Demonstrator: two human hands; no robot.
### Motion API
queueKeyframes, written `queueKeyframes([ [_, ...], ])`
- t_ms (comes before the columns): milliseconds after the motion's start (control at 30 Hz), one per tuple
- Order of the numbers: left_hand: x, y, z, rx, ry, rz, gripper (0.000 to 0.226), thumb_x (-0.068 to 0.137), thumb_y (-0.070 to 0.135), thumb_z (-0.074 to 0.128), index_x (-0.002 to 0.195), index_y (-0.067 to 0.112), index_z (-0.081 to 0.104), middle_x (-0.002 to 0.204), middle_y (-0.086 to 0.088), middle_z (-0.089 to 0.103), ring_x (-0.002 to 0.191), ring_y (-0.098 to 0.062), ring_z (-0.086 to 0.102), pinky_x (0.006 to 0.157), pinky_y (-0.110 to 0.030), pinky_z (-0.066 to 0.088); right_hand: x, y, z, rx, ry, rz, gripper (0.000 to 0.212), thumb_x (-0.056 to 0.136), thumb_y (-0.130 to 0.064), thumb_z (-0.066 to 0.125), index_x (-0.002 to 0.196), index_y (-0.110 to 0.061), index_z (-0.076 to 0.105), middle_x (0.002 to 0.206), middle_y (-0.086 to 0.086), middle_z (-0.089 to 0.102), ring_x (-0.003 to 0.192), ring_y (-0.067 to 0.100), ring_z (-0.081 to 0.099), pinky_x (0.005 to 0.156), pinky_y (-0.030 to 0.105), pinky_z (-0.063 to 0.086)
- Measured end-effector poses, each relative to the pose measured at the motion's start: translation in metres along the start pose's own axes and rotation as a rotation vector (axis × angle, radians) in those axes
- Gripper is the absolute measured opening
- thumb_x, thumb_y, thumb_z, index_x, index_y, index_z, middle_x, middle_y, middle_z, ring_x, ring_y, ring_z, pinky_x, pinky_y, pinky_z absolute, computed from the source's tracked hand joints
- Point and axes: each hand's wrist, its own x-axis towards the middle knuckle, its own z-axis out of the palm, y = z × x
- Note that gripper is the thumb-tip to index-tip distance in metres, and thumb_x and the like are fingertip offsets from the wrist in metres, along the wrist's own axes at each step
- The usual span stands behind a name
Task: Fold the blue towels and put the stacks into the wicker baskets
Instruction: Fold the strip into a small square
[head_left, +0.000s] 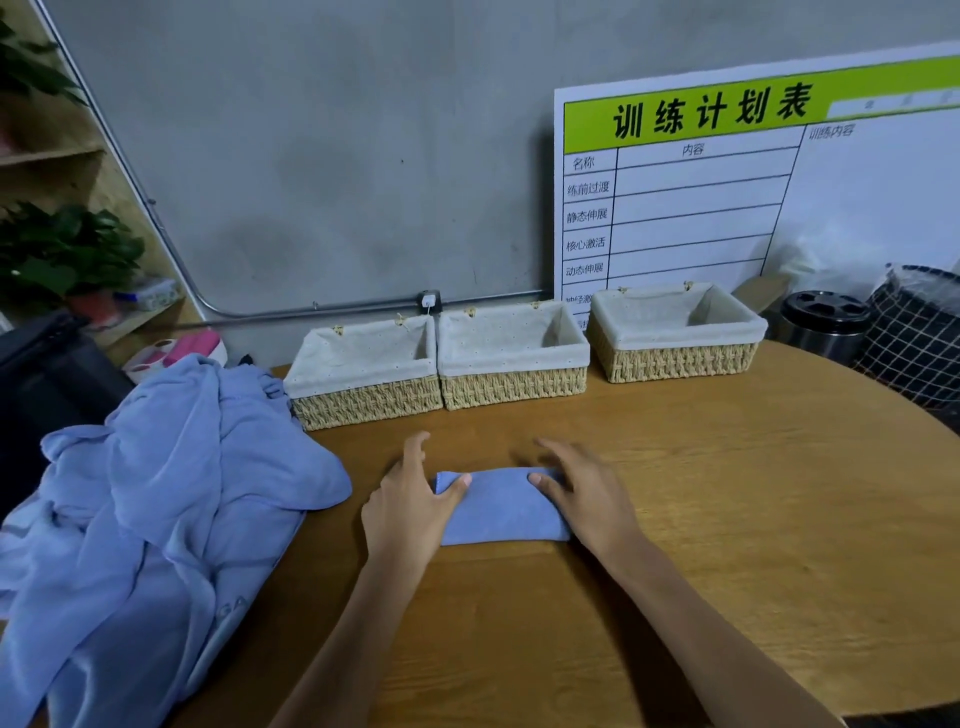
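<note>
Round wooden table (727, 493) — three wicker baskets (514, 358), folded towel (501, 512), heaped towels (156, 499).

You had a single head-worn wide-angle view, looking forward and down from close above the round wooden table (727, 493), facing the grey wall (311, 156) behind it; your forearms entered from the bottom edge.
</note>
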Motion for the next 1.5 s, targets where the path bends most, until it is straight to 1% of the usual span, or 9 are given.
queueKeyframes([
  [200, -0.002, -0.011, -0.012, 0.195, -0.115, -0.018, 0.070, 0.086, 0.083, 0.035, 0.130, 0.031, 0.047, 0.105, 0.007, 0.064, 0.090, -0.016, 0.065, 0.072, -0.032, 0.053, 0.006, -0.012, -0.003, -0.044, -0.100, 0.081, 0.046, 0.095, -0.037, 0.063, 0.138, -0.023, 0.055, 0.122, -0.002, 0.068, 0.113, 0.016, 0.061, 0.086, 0.023, 0.044],
  [400, -0.009, -0.018, -0.037, -0.370, -0.400, -0.299, 0.094, 0.086, 0.076, 0.050, 0.157, 0.024, 0.017, 0.075, -0.005, 0.075, 0.057, -0.021, 0.072, 0.054, -0.032, 0.058, -0.001, -0.025, 0.004, 0.018, -0.057, 0.249, 0.028, 0.095, -0.035, 0.065, 0.117, -0.021, 0.054, 0.087, -0.005, 0.062, 0.084, 0.014, 0.058, 0.057, 0.018, 0.035],
  [533, -0.005, -0.008, -0.035, -0.712, -0.545, -0.357, 0.109, 0.088, 0.056, 0.068, 0.159, 0.030, -0.011, 0.110, -0.016, 0.073, 0.074, -0.025, 0.076, 0.064, -0.037, 0.062, -0.010, -0.050, 0.025, 0.229, -0.059, 0.345, 0.026, 0.093, -0.028, 0.065, 0.105, -0.014, 0.046, 0.079, 0.004, 0.062, 0.068, 0.021, 0.061, 0.049, 0.025, 0.043],
  [633, 0.005, -0.011, -0.011, -0.726, -0.415, -0.361, 0.119, 0.079, 0.048, 0.079, 0.159, 0.033, -0.007, 0.151, -0.008, 0.046, 0.102, -0.028, 0.070, 0.075, -0.043, 0.062, -0.020, -0.069, 0.031, 0.359, -0.128, 0.368, 0.025, 0.093, -0.022, 0.065, 0.096, -0.012, 0.042, 0.069, 0.011, 0.061, 0.044, 0.020, 0.058, 0.033, 0.023, 0.033],
  [733, 0.009, -0.014, 0.002, -0.664, -0.325, -0.338, 0.120, 0.072, 0.049, 0.080, 0.160, 0.028, 0.001, 0.161, -0.003, 0.032, 0.133, -0.029, 0.050, 0.105, -0.044, 0.047, -0.022, -0.074, 0.028, 0.360, -0.154, 0.365, 0.029, 0.089, -0.020, 0.069, 0.085, -0.014, 0.041, 0.059, 0.011, 0.054, 0.038, 0.015, 0.048, 0.033, 0.018, 0.028],
  [933, 0.006, -0.018, 0.008, -0.836, -0.421, -0.211, 0.122, 0.062, 0.039, 0.081, 0.159, 0.034, 0.009, 0.164, 0.008, 0.021, 0.146, -0.015, 0.031, 0.116, -0.042, 0.036, -0.017, -0.067, 0.011, 0.275, -0.316, 0.352, 0.042, 0.086, -0.030, 0.074, 0.107, -0.008, 0.044, 0.062, 0.002, 0.059, 0.039, 0.010, 0.051, 0.034, 0.022, 0.026],
  [1133, 0.002, -0.020, 0.009, -0.884, -0.384, -0.165, 0.114, 0.058, 0.037, 0.080, 0.155, 0.040, 0.021, 0.159, 0.008, 0.031, 0.141, -0.016, 0.039, 0.109, -0.044, 0.046, -0.015, -0.062, 0.005, 0.297, -0.389, 0.271, 0.040, 0.088, -0.035, 0.073, 0.110, -0.017, 0.045, 0.073, 0.004, 0.062, 0.046, 0.010, 0.056, 0.040, 0.026, 0.033],
  [1300, 0.026, -0.015, 0.013, -0.780, -0.518, -0.098, 0.116, 0.056, 0.036, 0.086, 0.148, 0.051, 0.018, 0.157, -0.003, 0.037, 0.131, -0.022, 0.052, 0.101, -0.045, 0.052, -0.015, -0.054, 0.005, 0.314, -0.302, 0.184, 0.034, 0.091, -0.040, 0.069, 0.103, -0.019, 0.045, 0.075, 0.000, 0.060, 0.045, 0.007, 0.055, 0.041, 0.020, 0.037],
  [1500, 0.082, 0.017, -0.015, -0.356, -0.864, 0.226, 0.110, 0.081, 0.010, 0.083, 0.156, 0.046, 0.010, 0.147, -0.008, 0.048, 0.117, -0.021, 0.060, 0.084, -0.027, 0.057, 0.019, -0.017, -0.004, -0.117, 0.059, -0.273, 0.015, 0.093, -0.031, 0.062, 0.105, -0.024, 0.057, 0.105, -0.006, 0.057, 0.092, 0.017, 0.053, 0.074, 0.032, 0.041],
])
